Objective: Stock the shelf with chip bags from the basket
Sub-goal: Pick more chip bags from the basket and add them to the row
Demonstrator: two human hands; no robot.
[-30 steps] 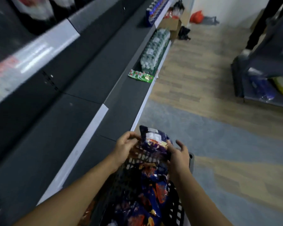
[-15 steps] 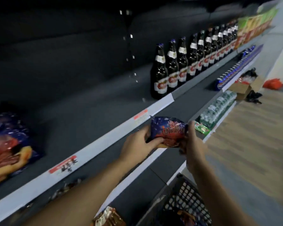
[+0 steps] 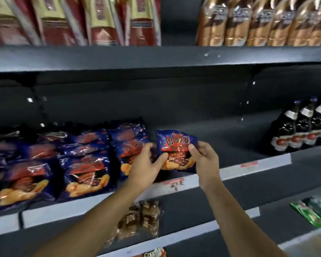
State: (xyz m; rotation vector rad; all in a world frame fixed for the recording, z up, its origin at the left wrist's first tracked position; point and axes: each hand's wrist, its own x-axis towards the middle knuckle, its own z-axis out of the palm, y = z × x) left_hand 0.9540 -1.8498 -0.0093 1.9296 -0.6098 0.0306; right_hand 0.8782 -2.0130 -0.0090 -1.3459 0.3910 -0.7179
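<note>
A blue chip bag (image 3: 175,145) with red and orange print stands upright at the front of the middle shelf (image 3: 248,166). My left hand (image 3: 146,164) grips its left edge, thumb on the front. My right hand (image 3: 205,160) pinches its right edge. The bag is just right of a row of several matching blue chip bags (image 3: 85,164) that fill the shelf's left part. The basket is out of view.
Dark bottles (image 3: 304,127) stand at the shelf's right end, with bare shelf between them and the held bag. Red boxes (image 3: 72,19) and brown packs (image 3: 267,21) line the shelf above. Brown snack packs (image 3: 139,221) and green packets (image 3: 311,214) lie on lower shelves.
Both hands lifted the chip bag out of the basket and carried it up to the middle shelf, beside the row of matching bags. My view swung from the floor to the shelf.
</note>
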